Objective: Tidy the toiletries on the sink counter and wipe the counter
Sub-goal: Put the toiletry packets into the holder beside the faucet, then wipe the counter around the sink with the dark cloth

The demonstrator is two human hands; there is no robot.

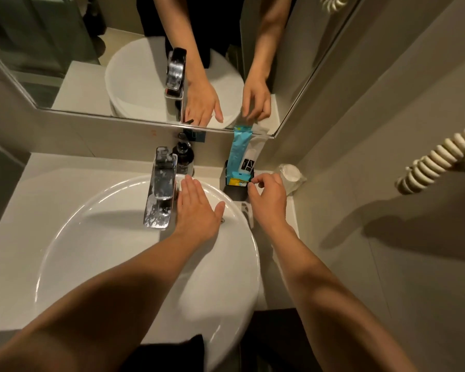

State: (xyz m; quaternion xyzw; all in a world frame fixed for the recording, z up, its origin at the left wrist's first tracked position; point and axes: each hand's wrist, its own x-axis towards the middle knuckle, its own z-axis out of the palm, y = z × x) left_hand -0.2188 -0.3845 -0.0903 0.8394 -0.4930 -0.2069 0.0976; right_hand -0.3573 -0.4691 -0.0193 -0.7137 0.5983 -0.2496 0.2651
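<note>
Two fingertips (250, 183) of the right hand (267, 200) are pinched narrow at the near right corner of the black holder (232, 190); whether they have hold of a sachet edge or of the holder's rim I cannot tell. The left hand (196, 208) is spread flat and holds nothing, hovering over the far rim of the basin (91, 210), just left of the holder and beside the tap (160, 186).

Inside the holder stand a tall teal packet (239, 149) and a white packet (249, 163), both leaning back toward the mirror (65, 63), with a small yellow sachet (238, 181) low at the front. These look light, thin and crinkly, likely slick film that buckles if squeezed mid-body, so a pinch on a sealed edge or top corner seems the safest hold. The holder itself appears rigid and could be shifted by its wall.

Right of the holder, against the wall, sits a wrapped cup (290, 175), probably light and easily tipped. Left of the holder, behind the tap, is a dark pump bottle (183, 157), heavier and best taken around its body. Near the holder, toward the person, a small clear wrapped item (246, 210) lies on the counter (24, 224); what it is I cannot make out. No wiping cloth is in sight.
</note>
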